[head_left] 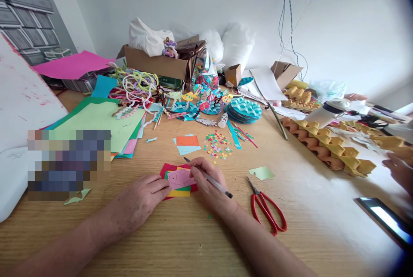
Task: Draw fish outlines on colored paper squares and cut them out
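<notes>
A pink paper (180, 178) with a fish outline drawn on it lies on a small stack of red, yellow and green papers (180, 193) at the table's centre. My left hand (143, 197) rests at the left edge of the stack, its fingers together and pressing on the papers. Over the right edge is my right hand (209, 184), closed round a pen (214, 184) whose tip points up and left. Red-handled scissors (265, 208) lie slightly open to the right, below a light green paper scrap (262, 173).
Orange paper (188, 140) and confetti (217, 144) lie beyond my hands. Large coloured sheets (97, 118) are at left, blue scalloped plates (243, 110) behind. Egg cartons (325, 146), a phone (385, 216) and another person's hand (400, 171) are at right.
</notes>
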The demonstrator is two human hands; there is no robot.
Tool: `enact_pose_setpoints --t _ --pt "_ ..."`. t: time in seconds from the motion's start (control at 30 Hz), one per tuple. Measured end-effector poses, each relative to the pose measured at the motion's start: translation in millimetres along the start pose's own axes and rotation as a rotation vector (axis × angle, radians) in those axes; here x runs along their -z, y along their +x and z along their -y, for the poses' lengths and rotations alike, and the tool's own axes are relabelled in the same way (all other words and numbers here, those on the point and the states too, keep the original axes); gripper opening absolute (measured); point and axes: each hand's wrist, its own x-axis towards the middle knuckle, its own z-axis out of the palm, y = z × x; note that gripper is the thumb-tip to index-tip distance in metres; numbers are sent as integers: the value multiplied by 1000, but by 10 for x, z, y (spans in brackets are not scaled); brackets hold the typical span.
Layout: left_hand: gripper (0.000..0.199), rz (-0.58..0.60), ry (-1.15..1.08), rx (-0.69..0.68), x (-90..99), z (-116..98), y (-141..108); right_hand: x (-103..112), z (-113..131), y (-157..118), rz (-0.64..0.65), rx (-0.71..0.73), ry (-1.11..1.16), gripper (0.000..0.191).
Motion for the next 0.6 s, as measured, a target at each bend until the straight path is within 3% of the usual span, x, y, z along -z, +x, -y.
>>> enact_pose_setpoints --t 0.13,0.2,0.37,0.6 --pt "42 7 0 -12 31 4 18 161 -61 89 98 147 -236 15" --pt "41 6 -16 6 25 8 11 239 -86 121 126 151 -320 12" --pt "35 -19 -91 109 -44 36 -60 401 -109 128 246 135 -437 36" --pt "45 -28 -259 303 -136 128 -112 477 -146 104 308 144 -466 44"
